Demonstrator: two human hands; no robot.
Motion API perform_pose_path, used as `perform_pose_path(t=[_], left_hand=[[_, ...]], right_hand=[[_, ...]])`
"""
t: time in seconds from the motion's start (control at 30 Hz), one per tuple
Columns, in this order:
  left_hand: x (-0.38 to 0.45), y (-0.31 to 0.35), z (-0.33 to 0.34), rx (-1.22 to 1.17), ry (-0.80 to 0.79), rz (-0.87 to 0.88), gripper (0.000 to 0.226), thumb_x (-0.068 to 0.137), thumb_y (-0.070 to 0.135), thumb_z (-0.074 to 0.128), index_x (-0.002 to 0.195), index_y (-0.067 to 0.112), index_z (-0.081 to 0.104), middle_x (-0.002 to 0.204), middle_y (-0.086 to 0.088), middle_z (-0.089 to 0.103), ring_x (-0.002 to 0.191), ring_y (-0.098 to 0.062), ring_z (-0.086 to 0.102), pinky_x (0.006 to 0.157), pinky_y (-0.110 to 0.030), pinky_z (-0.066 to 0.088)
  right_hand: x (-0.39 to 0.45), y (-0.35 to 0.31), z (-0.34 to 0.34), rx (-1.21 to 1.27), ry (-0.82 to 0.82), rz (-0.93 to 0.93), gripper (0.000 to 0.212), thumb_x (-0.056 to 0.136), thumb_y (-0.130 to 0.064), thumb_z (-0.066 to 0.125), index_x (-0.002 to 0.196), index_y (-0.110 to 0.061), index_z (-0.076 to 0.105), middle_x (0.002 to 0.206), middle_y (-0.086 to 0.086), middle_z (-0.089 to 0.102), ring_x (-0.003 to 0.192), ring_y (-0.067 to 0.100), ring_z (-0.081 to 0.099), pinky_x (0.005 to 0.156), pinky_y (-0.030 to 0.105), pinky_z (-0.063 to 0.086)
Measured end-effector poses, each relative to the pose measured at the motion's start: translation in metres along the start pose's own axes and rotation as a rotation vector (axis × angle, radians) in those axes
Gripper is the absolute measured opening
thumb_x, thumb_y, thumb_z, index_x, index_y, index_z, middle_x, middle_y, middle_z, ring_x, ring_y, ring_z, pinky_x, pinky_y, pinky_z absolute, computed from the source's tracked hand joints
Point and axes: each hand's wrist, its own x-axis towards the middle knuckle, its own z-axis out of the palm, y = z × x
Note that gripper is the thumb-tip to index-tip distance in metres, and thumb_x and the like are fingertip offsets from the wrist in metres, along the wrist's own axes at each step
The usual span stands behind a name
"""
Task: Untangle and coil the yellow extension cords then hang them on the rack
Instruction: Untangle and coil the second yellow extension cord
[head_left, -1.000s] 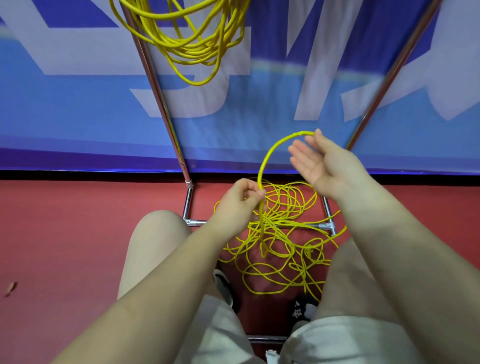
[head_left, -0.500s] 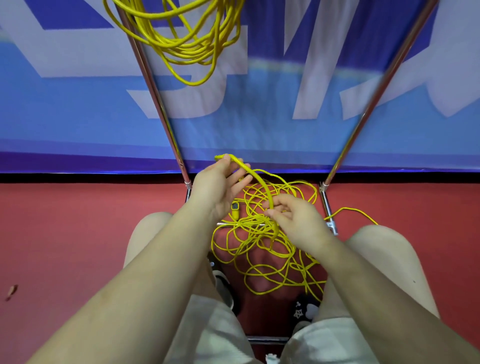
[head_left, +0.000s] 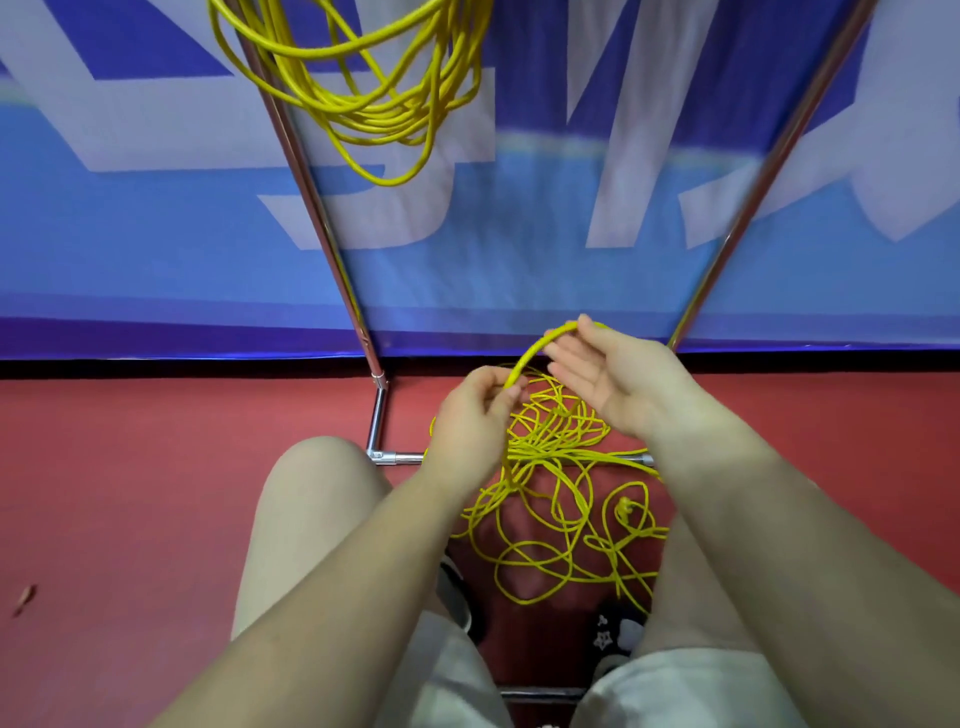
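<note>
Mostly the risk sits in the tangled cord (head_left: 550, 499) on the red floor (head_left: 156, 493): its loops cross each other and drape over the rack's base bar (head_left: 405, 458), so a hard pull could cinch a knot or snag on the tube. The left hand (head_left: 475, 415) pinches the rising strand; the right hand (head_left: 618, 374) is flat, fingers straight, the arc lying across them unclamped, so a formed loop could slip off. Cord reads as thin, round, smooth-jacketed, springy. Rack uprights (head_left: 311, 197) are polished metal tube. A coiled bundle (head_left: 374, 93) already hangs above.
</note>
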Motion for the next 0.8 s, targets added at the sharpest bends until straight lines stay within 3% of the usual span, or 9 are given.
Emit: perform_pose_path(t=[0.1, 0.2, 0.27, 0.37, 0.47, 0.57, 0.7, 0.8], left_hand=[[0.006, 0.009, -0.006, -0.252, 0.061, -0.122, 0.013, 0.098, 0.008, 0.046, 0.098, 0.014, 0.057, 0.08, 0.001, 0.063, 0.066, -0.003, 0.062, 0.072, -0.031, 0.052], [0.014, 0.017, -0.015, -0.415, 0.095, -0.219, 0.012, 0.098, 0.014, 0.048, 0.09, 0.018, 0.056, 0.078, 0.001, 0.063, 0.06, 0.001, 0.064, 0.06, -0.022, 0.051], [0.019, 0.021, -0.019, -0.511, 0.081, -0.26, 0.012, 0.098, 0.016, 0.05, 0.087, 0.017, 0.055, 0.078, 0.003, 0.062, 0.061, 0.001, 0.065, 0.057, -0.019, 0.052], [0.025, 0.028, -0.023, -0.658, 0.092, -0.308, 0.014, 0.098, 0.015, 0.049, 0.085, 0.014, 0.056, 0.08, 0.002, 0.063, 0.067, -0.004, 0.067, 0.062, -0.022, 0.055], [0.028, 0.03, -0.026, -0.789, 0.047, -0.308, 0.016, 0.099, 0.014, 0.044, 0.112, 0.01, 0.054, 0.097, -0.001, 0.064, 0.087, -0.013, 0.066, 0.077, -0.029, 0.056], [0.016, 0.024, -0.014, -0.625, -0.081, -0.337, 0.033, 0.101, 0.016, 0.038, 0.133, 0.013, 0.045, 0.116, -0.002, 0.059, 0.11, -0.017, 0.055, 0.099, -0.034, 0.041], [-0.009, -0.006, 0.003, -0.318, -0.266, -0.26, 0.021, 0.101, 0.019, 0.041, 0.112, 0.02, 0.059, 0.114, -0.001, 0.063, 0.111, -0.017, 0.056, 0.1, -0.032, 0.041], [-0.02, -0.019, 0.008, -0.171, -0.292, -0.17, 0.023, 0.097, 0.008, 0.049, 0.118, 0.011, 0.056, 0.107, -0.001, 0.064, 0.098, -0.007, 0.059, 0.099, -0.027, 0.043]], right_hand=[[-0.002, 0.016, -0.012, -0.363, -0.006, -0.054, 0.021, 0.096, -0.019, 0.049, 0.115, -0.013, 0.054, 0.11, 0.008, 0.063, 0.096, 0.017, 0.061, 0.082, 0.028, 0.049], [-0.011, 0.044, -0.027, -0.737, -0.117, -0.122, 0.029, 0.093, -0.016, 0.055, 0.122, -0.015, 0.055, 0.104, 0.002, 0.063, 0.087, 0.003, 0.06, 0.072, 0.012, 0.047], [-0.014, 0.059, -0.032, -0.808, -0.191, -0.157, 0.024, 0.091, -0.009, 0.057, 0.114, -0.012, 0.057, 0.093, -0.002, 0.062, 0.075, -0.007, 0.058, 0.067, 0.004, 0.044], [-0.017, 0.066, -0.034, -0.845, -0.179, -0.223, 0.014, 0.088, -0.003, 0.06, 0.085, -0.017, 0.061, 0.086, 0.005, 0.065, 0.064, -0.005, 0.061, 0.069, 0.007, 0.047], [-0.021, 0.059, -0.03, -0.718, -0.161, -0.196, 0.015, 0.089, -0.003, 0.057, 0.081, -0.015, 0.059, 0.077, 0.006, 0.066, 0.058, -0.001, 0.065, 0.063, 0.015, 0.05], [-0.022, 0.045, -0.021, -0.458, -0.086, -0.143, 0.005, 0.092, -0.008, 0.055, 0.088, -0.01, 0.058, 0.076, 0.006, 0.064, 0.057, 0.007, 0.067, 0.058, 0.02, 0.054], [-0.014, 0.027, -0.017, -0.044, 0.119, -0.04, 0.01, 0.094, -0.013, 0.053, 0.086, -0.009, 0.055, 0.079, 0.005, 0.063, 0.056, 0.008, 0.067, 0.05, 0.02, 0.054], [-0.01, 0.013, -0.017, 0.167, 0.178, 0.046, 0.013, 0.096, -0.014, 0.051, 0.084, -0.009, 0.054, 0.083, 0.004, 0.062, 0.082, 0.014, 0.065, 0.069, 0.025, 0.054]])
